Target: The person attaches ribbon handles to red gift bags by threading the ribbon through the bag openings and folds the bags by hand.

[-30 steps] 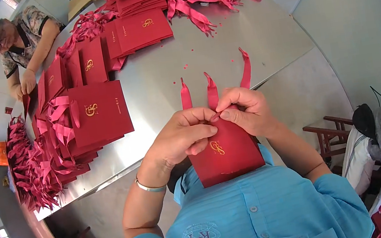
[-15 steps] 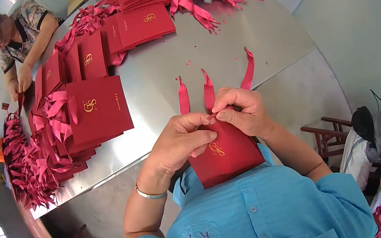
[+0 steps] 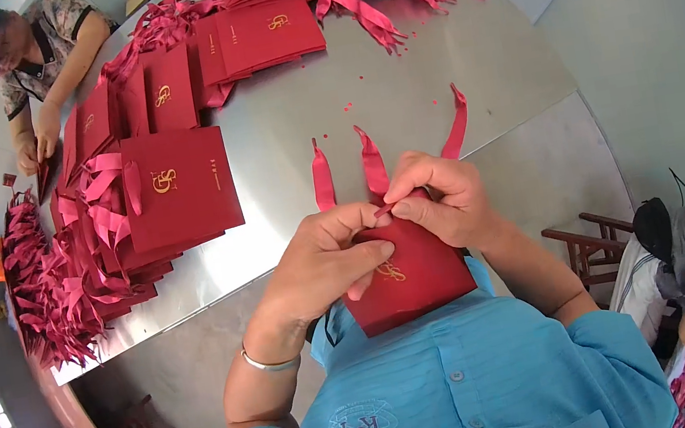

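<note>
- Compared with one second ago, the left hand's (image 3: 314, 259) thumb has slid nearer, away from its index finger, and covers more of the gold emblem (image 3: 389, 273) on the red bag (image 3: 423, 268); the bag stays against the blue shirt (image 3: 395, 376).
- The right hand (image 3: 443, 196) has thumb and index finger clamped on a small ribbon end (image 3: 383, 210) at the bag's far edge; the left index fingertip meets it there, but how firmly cannot be told.
- The bag sits just off the tabletop's (image 3: 434, 56) near edge, base near, mouth far, its near-far axis leaning slightly left at the far end.
- It is flat-fronted and stiff, like card.
- Three glossy pink ribbons (image 3: 373, 162) with narrow tips point far.
- On the smooth, metallic tabletop, at left, stand stacked matching bags (image 3: 193, 188).
</note>
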Available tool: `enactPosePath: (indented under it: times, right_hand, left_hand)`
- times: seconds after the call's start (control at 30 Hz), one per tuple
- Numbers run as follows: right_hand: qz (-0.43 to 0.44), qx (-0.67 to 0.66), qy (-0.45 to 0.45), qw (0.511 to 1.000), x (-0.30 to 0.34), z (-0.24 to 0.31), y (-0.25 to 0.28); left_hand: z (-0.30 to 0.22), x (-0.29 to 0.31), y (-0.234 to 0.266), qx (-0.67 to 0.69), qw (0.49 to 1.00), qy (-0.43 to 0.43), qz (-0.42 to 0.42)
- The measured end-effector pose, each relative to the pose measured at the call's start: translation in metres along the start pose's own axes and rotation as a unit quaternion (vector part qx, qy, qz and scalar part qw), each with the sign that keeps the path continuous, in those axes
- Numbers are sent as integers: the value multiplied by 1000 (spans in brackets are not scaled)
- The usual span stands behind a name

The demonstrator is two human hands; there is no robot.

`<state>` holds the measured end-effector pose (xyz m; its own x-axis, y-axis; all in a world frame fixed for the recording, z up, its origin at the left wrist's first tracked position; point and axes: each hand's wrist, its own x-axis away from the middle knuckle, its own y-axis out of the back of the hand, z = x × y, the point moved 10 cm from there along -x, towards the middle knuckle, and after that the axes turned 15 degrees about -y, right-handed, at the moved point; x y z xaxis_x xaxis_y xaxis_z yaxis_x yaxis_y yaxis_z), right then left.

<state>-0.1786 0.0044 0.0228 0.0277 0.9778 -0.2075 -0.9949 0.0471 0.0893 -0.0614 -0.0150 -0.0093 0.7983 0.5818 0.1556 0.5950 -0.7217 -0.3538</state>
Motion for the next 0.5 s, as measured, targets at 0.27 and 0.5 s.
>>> enactPosePath:
  times: [0.27, 0.5]
  right_hand:
    - [8, -2, 48, 999, -1, 23, 7]
    - [-56, 108, 137, 983, 12, 65, 35]
  left_hand:
    - [-28, 2, -13, -211, 974, -55, 54]
    - [-63, 28, -27, -506, 806, -299, -75]
